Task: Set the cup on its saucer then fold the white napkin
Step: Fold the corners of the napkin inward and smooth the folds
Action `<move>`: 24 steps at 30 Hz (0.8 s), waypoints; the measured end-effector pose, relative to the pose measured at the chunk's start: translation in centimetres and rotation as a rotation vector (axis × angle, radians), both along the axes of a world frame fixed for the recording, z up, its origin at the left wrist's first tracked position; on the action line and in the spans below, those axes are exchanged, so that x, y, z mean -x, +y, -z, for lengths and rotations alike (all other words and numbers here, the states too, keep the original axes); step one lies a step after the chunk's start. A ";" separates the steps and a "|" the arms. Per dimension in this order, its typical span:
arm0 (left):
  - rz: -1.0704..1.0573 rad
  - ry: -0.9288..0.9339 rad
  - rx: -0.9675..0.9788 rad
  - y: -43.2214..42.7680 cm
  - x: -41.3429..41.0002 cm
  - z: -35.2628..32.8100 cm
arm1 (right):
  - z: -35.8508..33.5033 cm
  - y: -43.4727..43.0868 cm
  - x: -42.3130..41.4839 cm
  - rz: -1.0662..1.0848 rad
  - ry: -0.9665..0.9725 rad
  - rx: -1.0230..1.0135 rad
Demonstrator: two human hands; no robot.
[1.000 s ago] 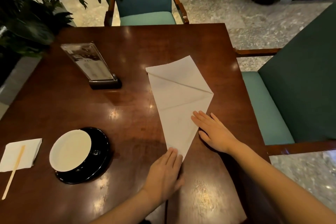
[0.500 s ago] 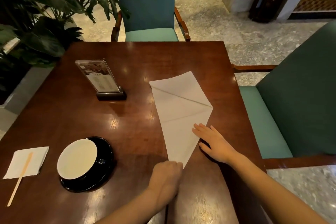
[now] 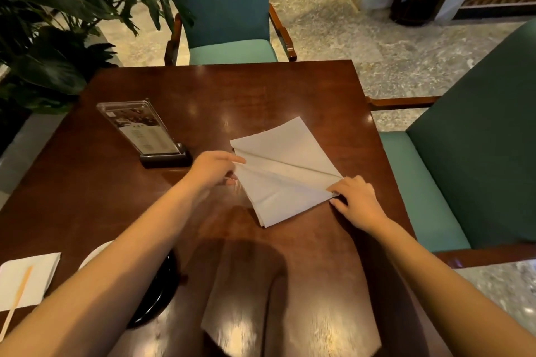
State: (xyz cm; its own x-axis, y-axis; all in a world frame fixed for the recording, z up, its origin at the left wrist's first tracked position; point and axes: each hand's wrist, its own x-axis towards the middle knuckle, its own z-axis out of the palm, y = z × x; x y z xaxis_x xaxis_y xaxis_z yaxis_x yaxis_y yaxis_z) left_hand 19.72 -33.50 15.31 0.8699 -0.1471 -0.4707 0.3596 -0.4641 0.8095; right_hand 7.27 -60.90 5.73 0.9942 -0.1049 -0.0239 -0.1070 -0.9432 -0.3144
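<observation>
Napkin [image 3: 285, 171] folding: our left hand [image 3: 213, 168] pinches the flap, right hand [image 3: 355, 201] pins the corner flat, so match edges before creasing.

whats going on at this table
A person is folding a white napkin on a dark wooden table. The left hand pinches a lifted flap at the napkin's left edge, while the right hand presses its right corner flat. The cup sits on its black saucer at lower left, mostly hidden behind the left forearm.
</observation>
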 end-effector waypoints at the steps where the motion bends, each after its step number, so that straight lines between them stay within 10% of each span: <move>1: -0.045 -0.016 0.018 0.1 -0.8 0.3 | 0.0 -0.3 -0.6 0.034 0.006 -0.003; 8: -0.224 -0.042 0.002 -0.5 -6.2 4.1 | 0.2 -2.0 -2.7 0.206 0.044 -0.142; 24: 0.100 -0.369 -0.334 -1.2 -10.9 10.4 | 0.9 -1.7 -4.5 0.500 0.036 -0.353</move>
